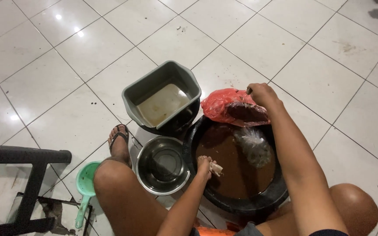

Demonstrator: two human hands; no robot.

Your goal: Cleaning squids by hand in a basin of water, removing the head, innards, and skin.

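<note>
My left hand (205, 165) is closed on a small pale piece of meat (215, 168), held at the left rim of a black round basin (237, 202) filled with brown water. A clear plastic bag (253, 146) floats in that water. My right hand (262, 94) reaches past the basin's far rim, fingers closed on the edge of a red plastic bag (220, 105) that holds a dark lump of meat (246, 112).
An empty steel bowl (162, 165) stands left of the basin. Behind it a grey square tub (162, 96) holds murky water. A green dipper (85, 185) lies by my left knee and sandalled foot (120, 142). A black plastic stool (20, 188) stands at the far left on white tiles.
</note>
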